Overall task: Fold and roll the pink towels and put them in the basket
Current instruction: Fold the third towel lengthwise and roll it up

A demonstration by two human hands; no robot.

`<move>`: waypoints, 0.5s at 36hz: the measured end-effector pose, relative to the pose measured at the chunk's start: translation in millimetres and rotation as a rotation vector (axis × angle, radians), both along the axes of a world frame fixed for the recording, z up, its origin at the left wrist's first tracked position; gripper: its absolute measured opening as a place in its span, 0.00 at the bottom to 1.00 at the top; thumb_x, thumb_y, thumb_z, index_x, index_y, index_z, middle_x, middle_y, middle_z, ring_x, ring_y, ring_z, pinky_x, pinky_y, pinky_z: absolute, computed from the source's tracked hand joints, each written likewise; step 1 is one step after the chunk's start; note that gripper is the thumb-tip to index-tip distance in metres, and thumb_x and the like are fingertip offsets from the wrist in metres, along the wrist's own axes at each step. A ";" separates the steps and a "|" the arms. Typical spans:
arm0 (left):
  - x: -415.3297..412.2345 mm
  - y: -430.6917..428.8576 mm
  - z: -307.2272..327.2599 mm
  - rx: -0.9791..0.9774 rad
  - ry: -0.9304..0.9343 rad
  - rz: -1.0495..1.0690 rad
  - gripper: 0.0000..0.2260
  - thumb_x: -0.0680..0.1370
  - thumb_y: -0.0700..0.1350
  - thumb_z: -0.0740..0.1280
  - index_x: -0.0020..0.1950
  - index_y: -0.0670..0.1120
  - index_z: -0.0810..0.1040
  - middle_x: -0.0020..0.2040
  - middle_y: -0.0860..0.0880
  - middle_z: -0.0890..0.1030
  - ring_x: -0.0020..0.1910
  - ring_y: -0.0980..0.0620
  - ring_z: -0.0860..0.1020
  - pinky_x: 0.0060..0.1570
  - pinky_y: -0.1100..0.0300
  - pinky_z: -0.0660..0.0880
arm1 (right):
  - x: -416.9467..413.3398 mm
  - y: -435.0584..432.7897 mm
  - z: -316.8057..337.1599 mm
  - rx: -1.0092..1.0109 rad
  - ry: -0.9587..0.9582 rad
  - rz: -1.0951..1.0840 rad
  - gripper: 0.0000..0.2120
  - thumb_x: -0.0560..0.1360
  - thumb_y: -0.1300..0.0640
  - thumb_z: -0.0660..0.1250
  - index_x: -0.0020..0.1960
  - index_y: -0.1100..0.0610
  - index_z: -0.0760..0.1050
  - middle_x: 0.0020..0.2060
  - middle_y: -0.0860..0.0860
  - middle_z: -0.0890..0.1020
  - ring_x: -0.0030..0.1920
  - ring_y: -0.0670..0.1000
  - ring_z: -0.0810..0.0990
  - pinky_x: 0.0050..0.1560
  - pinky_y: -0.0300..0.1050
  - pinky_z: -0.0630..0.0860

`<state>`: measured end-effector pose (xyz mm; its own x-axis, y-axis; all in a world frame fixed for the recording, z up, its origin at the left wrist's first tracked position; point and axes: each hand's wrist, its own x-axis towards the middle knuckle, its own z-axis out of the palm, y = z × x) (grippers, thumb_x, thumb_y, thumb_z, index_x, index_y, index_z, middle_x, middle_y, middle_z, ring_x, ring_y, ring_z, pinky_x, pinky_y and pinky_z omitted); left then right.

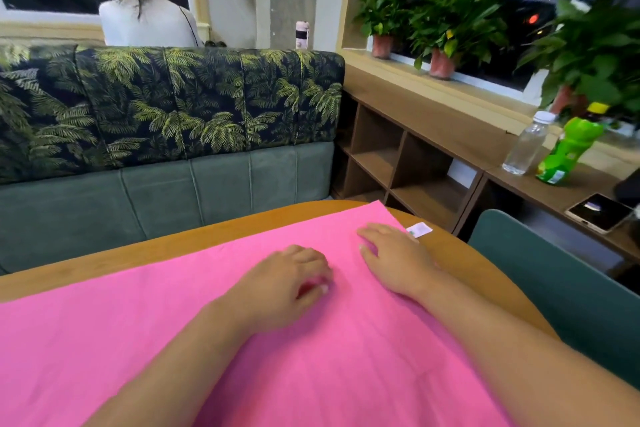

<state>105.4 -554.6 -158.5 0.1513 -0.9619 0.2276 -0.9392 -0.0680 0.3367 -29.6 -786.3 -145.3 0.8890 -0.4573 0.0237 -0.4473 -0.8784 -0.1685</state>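
head view: one pink towel (173, 340) spread flat on wooden table (138, 253). two hands on it: right hand (391, 260) flat, fingers straight, pressing near far right corner; left hand (291, 284) fingers curled, cannot tell if pinching cloth. three potted plants (381, 14) on sill, two bottles (526, 146) on shelf.

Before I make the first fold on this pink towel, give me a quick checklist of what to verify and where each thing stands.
1. Pink towel spread flat on the table: ok, no big wrinkles show.
2. Right hand flat on the towel near its far right corner: ok.
3. Left hand has a grip on the cloth: cannot tell; its fingers curl on the towel, but a pinch is not clear.
4. Near and left edges of the towel squared up: cannot tell, they run out of view.
5. Basket ready nearby: not ok, none is in view.
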 end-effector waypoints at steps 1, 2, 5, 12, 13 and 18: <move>-8.3 -2.5 -1.6 0.031 -0.036 0.001 0.12 0.81 0.56 0.60 0.62 0.58 0.77 0.64 0.62 0.76 0.65 0.57 0.73 0.66 0.55 0.70 | -14.8 5.9 2.1 0.022 -0.012 0.009 0.23 0.85 0.43 0.56 0.79 0.43 0.67 0.79 0.42 0.67 0.79 0.46 0.64 0.78 0.48 0.58; -15.3 -3.8 -3.0 0.055 -0.072 0.028 0.13 0.82 0.57 0.58 0.64 0.59 0.75 0.66 0.63 0.74 0.66 0.57 0.72 0.66 0.54 0.69 | -30.7 9.8 3.2 0.050 -0.021 0.015 0.22 0.85 0.43 0.57 0.79 0.43 0.68 0.78 0.41 0.68 0.78 0.44 0.64 0.78 0.46 0.58; -26.6 -7.2 -5.1 0.073 -0.126 0.108 0.13 0.83 0.58 0.55 0.66 0.61 0.72 0.67 0.63 0.72 0.66 0.56 0.71 0.65 0.53 0.69 | -87.1 20.6 8.1 0.159 -0.046 0.004 0.22 0.83 0.42 0.61 0.77 0.43 0.70 0.77 0.40 0.70 0.76 0.42 0.66 0.78 0.41 0.58; -87.7 -34.4 9.0 0.234 -0.246 0.201 0.16 0.82 0.46 0.57 0.69 0.55 0.71 0.68 0.54 0.73 0.66 0.48 0.72 0.64 0.50 0.71 | -220.0 44.6 16.7 0.302 -0.160 -0.120 0.20 0.81 0.44 0.66 0.72 0.36 0.72 0.69 0.28 0.69 0.70 0.34 0.67 0.72 0.34 0.64; -101.3 -37.6 9.9 0.217 -0.212 0.158 0.16 0.81 0.47 0.56 0.68 0.55 0.72 0.67 0.55 0.73 0.64 0.49 0.73 0.63 0.50 0.72 | -234.4 46.1 15.9 0.310 -0.182 -0.138 0.17 0.81 0.45 0.67 0.69 0.35 0.73 0.66 0.27 0.71 0.67 0.32 0.68 0.68 0.30 0.64; -163.4 -52.9 12.7 0.241 -0.170 0.111 0.16 0.83 0.56 0.53 0.69 0.58 0.69 0.68 0.55 0.71 0.64 0.48 0.71 0.62 0.49 0.72 | -282.0 45.5 9.9 0.353 -0.329 -0.225 0.16 0.80 0.52 0.71 0.57 0.31 0.74 0.55 0.31 0.77 0.55 0.34 0.77 0.57 0.35 0.75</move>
